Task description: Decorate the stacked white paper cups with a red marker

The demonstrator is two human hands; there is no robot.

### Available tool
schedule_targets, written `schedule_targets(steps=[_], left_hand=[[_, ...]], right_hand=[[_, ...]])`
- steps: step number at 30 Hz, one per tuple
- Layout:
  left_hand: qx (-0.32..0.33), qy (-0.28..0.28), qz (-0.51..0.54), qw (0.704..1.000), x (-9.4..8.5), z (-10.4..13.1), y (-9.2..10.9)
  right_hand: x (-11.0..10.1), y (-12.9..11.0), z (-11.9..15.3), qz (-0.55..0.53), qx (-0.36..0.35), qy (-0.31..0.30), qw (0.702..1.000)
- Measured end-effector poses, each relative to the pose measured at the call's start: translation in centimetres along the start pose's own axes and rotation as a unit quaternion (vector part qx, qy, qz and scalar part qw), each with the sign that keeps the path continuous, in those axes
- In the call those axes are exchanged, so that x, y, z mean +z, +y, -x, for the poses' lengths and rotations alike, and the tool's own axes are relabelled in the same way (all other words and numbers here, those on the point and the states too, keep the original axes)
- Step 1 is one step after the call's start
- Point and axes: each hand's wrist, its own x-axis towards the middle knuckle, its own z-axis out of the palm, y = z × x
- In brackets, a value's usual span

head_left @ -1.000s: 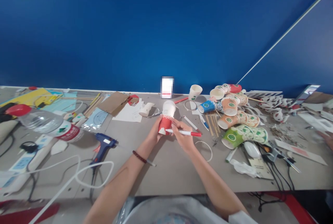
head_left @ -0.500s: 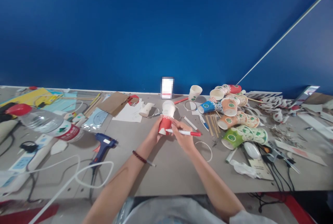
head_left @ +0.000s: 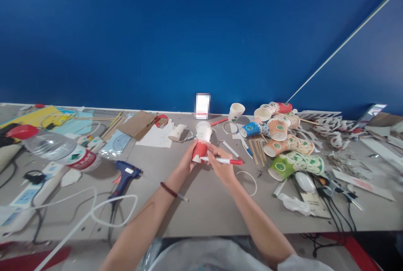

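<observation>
A blue wall [head_left: 201,31] rose beyond both hands, and a grey surface [head_left: 201,216] stretched beneath them and out to either side. To the right of the right hand lay a heap of patterned paper cups [head_left: 277,129] in orange, blue, green and red, most of them on their sides. Well to the left of the left hand, a clear bottle [head_left: 53,147] with a red cap leaned at a slant, and a white power strip [head_left: 23,208] lay nearer the person than the bottle. Between bottle and left hand rested a blue glue gun [head_left: 124,178]. Farther off, beyond the left hand and to its left, were a piece of brown cardboard [head_left: 138,124] and a sheet of white paper [head_left: 153,137].

The left hand [head_left: 188,158] was closed around a red cup [head_left: 199,147], which sat between the two hands. The right hand [head_left: 223,166] had its fingers pinched together on a marker [head_left: 225,160], whose tip pointed at the lower part of the red cup; whether it touched could not be made out. Just beyond the red cup stood a white cup [head_left: 204,130], seemingly against it. Thin wooden sticks [head_left: 257,152] lay right of the right hand, and a dark bead bracelet [head_left: 168,189] circled the left wrist.
</observation>
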Motion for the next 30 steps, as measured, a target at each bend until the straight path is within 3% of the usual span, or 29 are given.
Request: schedule_targets(steps=[8, 30], left_hand=[[0.011, -0.023, -0.007, 1.000, -0.16, 0.10, -0.08], [-0.012, 0.017, 0.004, 1.000, 0.10, -0.05, 0.05]], right_hand=[[0.04, 0.09, -0.09, 0.010, -0.003, 0.004, 1.000], [0.15, -0.27, -0.04, 0.018, 0.012, -0.002, 1.000]])
